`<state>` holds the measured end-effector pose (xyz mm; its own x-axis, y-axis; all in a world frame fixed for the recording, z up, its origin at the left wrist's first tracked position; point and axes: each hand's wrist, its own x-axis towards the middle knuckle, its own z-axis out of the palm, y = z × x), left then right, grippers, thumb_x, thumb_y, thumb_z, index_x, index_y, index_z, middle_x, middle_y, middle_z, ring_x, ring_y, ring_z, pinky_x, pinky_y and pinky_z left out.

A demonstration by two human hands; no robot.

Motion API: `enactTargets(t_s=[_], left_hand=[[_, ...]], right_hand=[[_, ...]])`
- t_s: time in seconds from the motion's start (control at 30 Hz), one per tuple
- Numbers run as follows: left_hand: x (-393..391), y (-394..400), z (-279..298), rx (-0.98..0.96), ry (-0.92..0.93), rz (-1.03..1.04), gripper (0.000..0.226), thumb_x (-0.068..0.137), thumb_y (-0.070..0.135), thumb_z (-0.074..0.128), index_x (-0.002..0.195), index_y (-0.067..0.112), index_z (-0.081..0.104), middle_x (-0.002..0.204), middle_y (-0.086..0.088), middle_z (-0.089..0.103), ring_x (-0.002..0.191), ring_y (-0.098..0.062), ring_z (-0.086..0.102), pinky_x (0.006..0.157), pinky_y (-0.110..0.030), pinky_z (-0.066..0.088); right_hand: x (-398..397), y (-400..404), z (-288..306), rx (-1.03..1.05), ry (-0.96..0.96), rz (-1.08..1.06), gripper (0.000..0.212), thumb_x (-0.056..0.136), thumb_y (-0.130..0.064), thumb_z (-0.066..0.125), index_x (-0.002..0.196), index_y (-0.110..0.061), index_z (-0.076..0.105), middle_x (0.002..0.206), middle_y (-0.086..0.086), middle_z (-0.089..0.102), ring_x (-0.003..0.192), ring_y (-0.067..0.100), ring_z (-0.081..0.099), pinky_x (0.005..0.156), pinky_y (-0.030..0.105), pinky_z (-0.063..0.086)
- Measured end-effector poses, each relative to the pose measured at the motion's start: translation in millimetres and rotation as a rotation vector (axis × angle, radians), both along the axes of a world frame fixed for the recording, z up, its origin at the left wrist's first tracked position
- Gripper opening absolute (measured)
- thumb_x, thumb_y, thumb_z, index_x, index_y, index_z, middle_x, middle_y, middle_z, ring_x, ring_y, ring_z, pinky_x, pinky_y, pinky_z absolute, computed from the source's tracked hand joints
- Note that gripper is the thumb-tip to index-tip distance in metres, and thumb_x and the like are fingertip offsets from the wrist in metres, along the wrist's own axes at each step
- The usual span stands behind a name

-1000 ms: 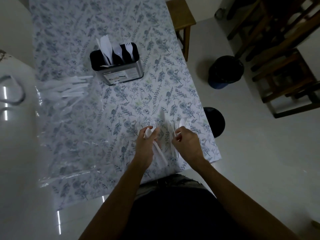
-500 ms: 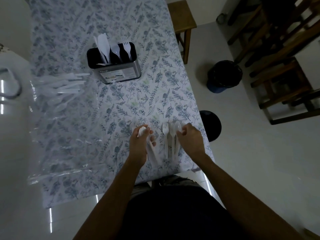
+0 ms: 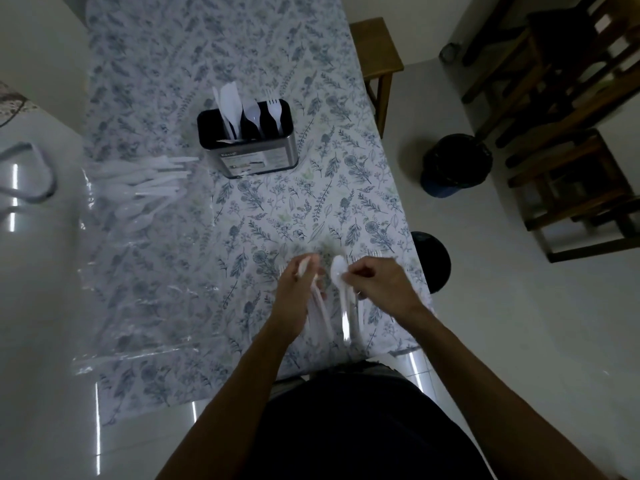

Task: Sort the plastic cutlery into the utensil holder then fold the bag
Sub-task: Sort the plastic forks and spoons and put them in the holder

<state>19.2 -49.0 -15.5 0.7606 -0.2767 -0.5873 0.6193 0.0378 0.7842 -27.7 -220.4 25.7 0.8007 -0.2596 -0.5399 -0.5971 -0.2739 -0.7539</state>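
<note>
A steel utensil holder with a dark inside stands mid-table; a knife, a spoon and a fork stick up from its compartments. My left hand grips a bunch of white plastic cutlery, handles pointing toward me. My right hand pinches a white spoon by its neck, bowl up, over a few forks lying on the near table edge. A clear plastic bag lies flat on the left, with several white pieces in its far end.
The table carries a floral cloth. A wooden stool stands at the far right corner. Two dark bins sit on the floor to the right, with wooden chairs beyond.
My right hand has lifted a spoon off the row of pieces near the table edge. My left hand still holds its bunch in about the same place.
</note>
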Motion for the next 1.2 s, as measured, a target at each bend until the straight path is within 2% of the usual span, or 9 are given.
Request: enactTargets(t_s=[0.13, 0.27, 0.4, 0.5, 0.67, 0.83, 1.0, 1.1, 1.2], left_hand=[[0, -14, 14, -0.025, -0.109, -0.063, 0.035, 0.099, 0.035, 0.059, 0.115, 0.003, 0.063, 0.094, -0.017, 0.068, 0.079, -0.026, 0.067, 0.065, -0.036, 0.058], [5, -7, 14, 0.062, -0.181, -0.016, 0.020, 0.103, 0.019, 0.060, 0.110, 0.002, 0.066, 0.080, -0.011, 0.066, 0.066, -0.021, 0.064, 0.058, -0.033, 0.056], [7, -6, 15, 0.154, -0.211, 0.074, 0.019, 0.098, 0.026, 0.068, 0.108, 0.010, 0.069, 0.081, -0.006, 0.070, 0.068, -0.011, 0.066, 0.059, -0.025, 0.055], [11, -11, 25, 0.150, -0.207, 0.144, 0.020, 0.094, 0.026, 0.072, 0.110, 0.014, 0.067, 0.078, -0.002, 0.068, 0.066, -0.008, 0.066, 0.062, -0.024, 0.057], [17, -17, 35, 0.060, -0.162, 0.213, 0.025, 0.089, 0.020, 0.080, 0.109, 0.014, 0.066, 0.071, -0.013, 0.063, 0.060, -0.024, 0.061, 0.057, -0.033, 0.054], [23, -18, 41, 0.038, -0.141, 0.258, 0.028, 0.088, 0.015, 0.080, 0.112, 0.012, 0.066, 0.076, 0.001, 0.069, 0.067, -0.015, 0.066, 0.065, -0.034, 0.058], [29, -15, 37, -0.060, -0.040, 0.261, 0.041, 0.088, 0.016, 0.080, 0.120, -0.004, 0.062, 0.098, -0.016, 0.074, 0.087, -0.025, 0.075, 0.076, -0.037, 0.060], [26, -16, 39, 0.053, -0.052, 0.222, 0.037, 0.085, 0.024, 0.081, 0.112, 0.001, 0.068, 0.102, -0.013, 0.077, 0.092, -0.022, 0.076, 0.081, -0.038, 0.062], [20, -18, 37, 0.277, -0.118, 0.097, 0.042, 0.087, 0.042, 0.078, 0.091, 0.001, 0.069, 0.081, -0.010, 0.071, 0.073, -0.014, 0.068, 0.072, -0.033, 0.055]], right_hand=[[9, 32, 8, -0.018, -0.093, -0.003, 0.016, 0.082, -0.026, 0.080, 0.081, -0.013, 0.071, 0.069, -0.002, 0.074, 0.059, 0.007, 0.072, 0.057, 0.024, 0.057], [12, 40, 1, -0.278, -0.125, 0.060, 0.032, 0.079, -0.041, 0.080, 0.075, -0.016, 0.060, 0.067, -0.004, 0.068, 0.060, 0.009, 0.065, 0.059, 0.030, 0.056], [8, 33, 10, 0.152, 0.081, 0.065, 0.043, 0.079, -0.047, 0.082, 0.100, -0.015, 0.063, 0.091, 0.002, 0.073, 0.072, 0.016, 0.073, 0.061, 0.032, 0.063], [11, 26, 16, 0.270, 0.152, 0.321, 0.038, 0.081, -0.043, 0.082, 0.102, -0.016, 0.066, 0.090, 0.003, 0.074, 0.077, 0.020, 0.074, 0.064, 0.028, 0.061], [23, 30, 16, -0.026, 0.041, 0.594, 0.030, 0.084, -0.045, 0.076, 0.068, -0.021, 0.066, 0.063, 0.003, 0.062, 0.053, 0.003, 0.054, 0.052, 0.014, 0.038], [32, 25, 14, -0.130, -0.039, 0.647, 0.025, 0.087, -0.034, 0.071, 0.075, -0.012, 0.072, 0.067, 0.004, 0.067, 0.053, 0.006, 0.055, 0.053, 0.016, 0.039], [35, 24, 11, -0.243, -0.120, 0.659, 0.032, 0.090, -0.031, 0.065, 0.069, -0.006, 0.066, 0.062, 0.011, 0.063, 0.049, 0.011, 0.049, 0.050, 0.023, 0.033], [38, 25, 8, -0.368, -0.154, 0.654, 0.028, 0.092, -0.032, 0.062, 0.079, -0.008, 0.070, 0.071, 0.008, 0.069, 0.060, 0.018, 0.062, 0.057, 0.031, 0.045], [41, 25, 4, -0.519, -0.206, 0.609, 0.027, 0.098, -0.031, 0.055, 0.091, -0.010, 0.071, 0.080, 0.008, 0.073, 0.068, 0.021, 0.067, 0.060, 0.031, 0.049]])
